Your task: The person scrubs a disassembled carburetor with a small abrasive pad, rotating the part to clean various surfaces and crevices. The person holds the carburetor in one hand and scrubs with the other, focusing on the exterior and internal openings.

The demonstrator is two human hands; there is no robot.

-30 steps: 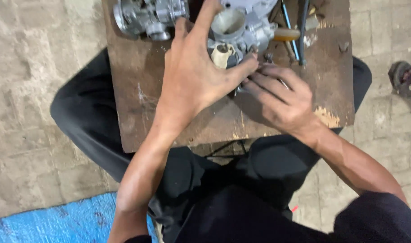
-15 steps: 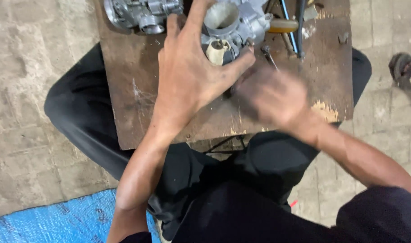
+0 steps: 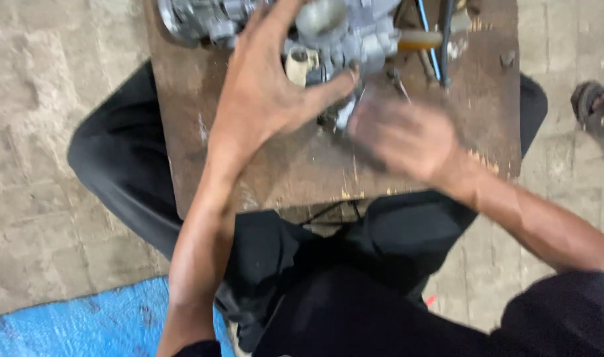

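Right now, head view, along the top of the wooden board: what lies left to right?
Grey metal carburettor part → left hand → second grey metal carburettor body → yellow tool handle → blue rod → worn wooden board

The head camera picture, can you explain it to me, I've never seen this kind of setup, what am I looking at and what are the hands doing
This is one picture from a camera worn on a person's head, looking straight down at their own two bare hands. The person sits low, with dark trousers showing, and a worn wooden board in front of them serves as a work surface.

On the board lies a grey metal engine part, probably a carburettor. A second metal part sits at the top left edge. To the right of the first part lie tools, one with a yellowish handle.

The left hand is spread over the metal part, thumb pressed against its near side, holding it steady. The right hand is blurred from motion, close beside the part; whether it holds anything cannot be told.

Around the board is a stone floor, a blue sheet, and someone else's sandalled foot.
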